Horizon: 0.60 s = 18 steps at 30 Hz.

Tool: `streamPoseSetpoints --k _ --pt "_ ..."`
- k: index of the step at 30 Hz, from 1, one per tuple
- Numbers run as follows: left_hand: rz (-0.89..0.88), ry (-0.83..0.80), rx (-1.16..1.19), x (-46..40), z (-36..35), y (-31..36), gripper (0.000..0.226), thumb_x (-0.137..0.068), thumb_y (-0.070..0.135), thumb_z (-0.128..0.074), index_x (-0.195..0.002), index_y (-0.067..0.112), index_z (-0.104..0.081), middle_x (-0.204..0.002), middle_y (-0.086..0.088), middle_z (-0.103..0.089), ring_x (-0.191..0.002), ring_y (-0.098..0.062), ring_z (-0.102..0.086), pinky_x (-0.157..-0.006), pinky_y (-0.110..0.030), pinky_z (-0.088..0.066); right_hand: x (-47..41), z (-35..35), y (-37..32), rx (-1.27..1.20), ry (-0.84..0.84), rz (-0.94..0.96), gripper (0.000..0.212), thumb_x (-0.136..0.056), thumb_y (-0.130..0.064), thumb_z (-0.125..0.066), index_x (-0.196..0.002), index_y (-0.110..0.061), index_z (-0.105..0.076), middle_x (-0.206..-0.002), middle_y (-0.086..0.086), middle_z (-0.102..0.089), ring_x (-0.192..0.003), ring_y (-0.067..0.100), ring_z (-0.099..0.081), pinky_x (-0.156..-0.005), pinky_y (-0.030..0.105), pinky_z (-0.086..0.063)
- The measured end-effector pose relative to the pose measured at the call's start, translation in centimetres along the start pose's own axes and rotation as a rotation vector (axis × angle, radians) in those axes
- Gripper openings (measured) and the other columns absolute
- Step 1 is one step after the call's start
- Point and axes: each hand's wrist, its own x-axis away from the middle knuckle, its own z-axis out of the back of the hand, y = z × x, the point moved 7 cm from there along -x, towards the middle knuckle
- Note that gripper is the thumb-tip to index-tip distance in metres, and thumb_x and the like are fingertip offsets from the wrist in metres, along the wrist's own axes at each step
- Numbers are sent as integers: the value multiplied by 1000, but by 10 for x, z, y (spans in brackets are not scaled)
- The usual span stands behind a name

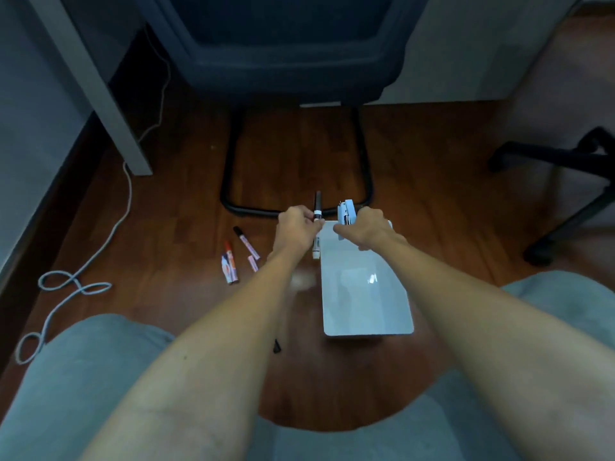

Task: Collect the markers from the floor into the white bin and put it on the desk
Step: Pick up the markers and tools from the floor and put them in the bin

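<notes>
The white bin (364, 294) stands on the wooden floor in front of me, with nothing visible inside it. My left hand (298, 229) grips a black-capped white marker (316, 224) at the bin's far left corner. Over the bin's far rim, my right hand (364, 229) holds a pale blue stapler-like object (346, 211). Left of the bin, several markers lie on the floor: a red-capped one (230, 262), a black-capped one (245, 242), and a short piece (253, 263). A small black cap (277, 346) lies near my left forearm.
A dark chair (286, 44) with a black sled base (233, 194) stands just beyond the bin. A grey desk leg (109, 104) and a looping grey cable (76, 281) are at the left. Another chair's black base (565, 181) is at the right. My knees fill the bottom.
</notes>
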Motion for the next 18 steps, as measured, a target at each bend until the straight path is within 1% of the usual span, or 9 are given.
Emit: streamPoseSetpoints --k 1,2,4,6,8,10,13,16,18 --pt "-8 -33 -15 3 -13 4 25 -86 28 -72 -99 7 -69 -85 -6 -68 -82 -23 -66 -77 -35 -56 1 2 12 22 -6 -20 57 -84 -49 -70 -117 -3 -61 -99 10 -60 -69 22 -65 -67 35 -60" --pt "-7 -64 -25 6 -26 4 24 -86 26 -71 -100 6 -68 -87 -8 -68 -83 -24 -66 -77 -35 -56 1 1 22 31 -13 -41 57 -85 -49 -70 -118 -4 -62 -97 10 -60 -69 22 -67 -72 37 -63" --pt "1 -114 -63 13 -49 1 23 -86 25 -71 -96 5 -69 -90 -13 -71 -81 -27 -69 -76 -38 -59 6 -3 44 28 -24 -79 58 -85 -48 -70 -122 -4 -61 -94 8 -57 -73 25 -69 -78 40 -63" --pt "7 -149 -121 19 -67 -6 21 -85 27 -71 -91 6 -68 -89 -15 -72 -80 -30 -71 -74 -40 -60 11 -9 62 33 -36 -107 58 -85 -48 -71 -124 -5 -59 -96 7 -55 -73 25 -69 -78 39 -63" --pt "31 -167 -152 25 -80 -16 21 -85 28 -71 -89 8 -67 -89 -14 -72 -78 -30 -71 -75 -42 -61 16 -20 76 43 -69 -126 55 -85 -47 -71 -120 -5 -60 -97 7 -57 -72 24 -69 -78 40 -63" --pt "44 -180 -163 28 -86 -23 21 -85 28 -71 -90 9 -66 -90 -13 -71 -79 -30 -71 -76 -43 -61 20 -30 85 42 -96 -136 51 -86 -46 -70 -115 -6 -61 -99 9 -60 -76 25 -69 -79 40 -63" --pt "33 -173 -154 25 -79 -26 17 -85 26 -70 -86 10 -67 -88 -14 -72 -78 -30 -71 -77 -43 -61 19 -38 88 55 -95 -110 46 -88 -45 -67 -114 -6 -64 -111 12 -67 -92 28 -69 -85 40 -60" --pt "24 -107 -105 14 -54 -24 15 -87 21 -68 -89 6 -72 -88 -14 -74 -79 -29 -71 -79 -38 -60 13 -34 77 45 -64 -62 49 -89 -44 -65 -122 -8 -62 -122 13 -65 -105 30 -67 -90 41 -57" --pt "14 -42 -97 7 -34 -20 16 -88 21 -67 -89 7 -73 -85 -11 -73 -78 -26 -70 -78 -34 -58 6 -27 64 6 -29 -33 50 -90 -43 -64 -125 -7 -60 -125 13 -64 -108 31 -65 -90 40 -56"
